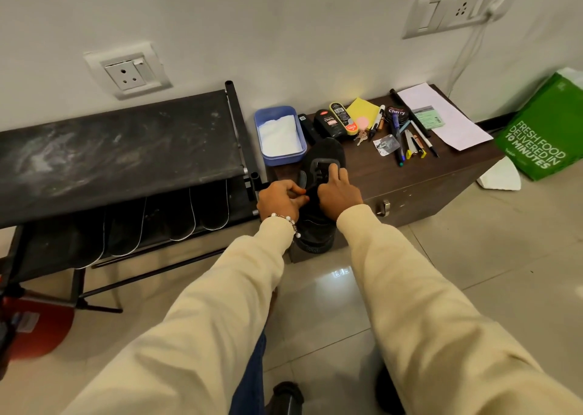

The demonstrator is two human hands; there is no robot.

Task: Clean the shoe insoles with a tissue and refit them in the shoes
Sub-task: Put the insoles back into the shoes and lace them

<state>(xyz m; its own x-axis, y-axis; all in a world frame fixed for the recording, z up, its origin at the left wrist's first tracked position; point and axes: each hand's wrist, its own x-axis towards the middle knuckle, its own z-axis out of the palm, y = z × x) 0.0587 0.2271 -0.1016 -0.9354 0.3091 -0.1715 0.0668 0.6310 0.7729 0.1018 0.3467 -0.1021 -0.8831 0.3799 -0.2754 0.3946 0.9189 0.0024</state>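
we had the black shoe [318,212] lying on the near edge of the low brown desk [426,174], toe toward the wall, just beside the blue box [279,135] of white tissue. our left hand [279,203] was pinched on something dark at the shoe's opening, and our right hand [339,193] pressed down over the tongue, fingers curled onto it; we could not tell whether an insole was between them. several insoles [189,212] stood in a row on the lower shelf of the rack [120,149], well apart from the shoe. to do this step well, we judged it best to hold the opening wide, slide the insole toe first, and press it flat to the heel, avoiding folds.
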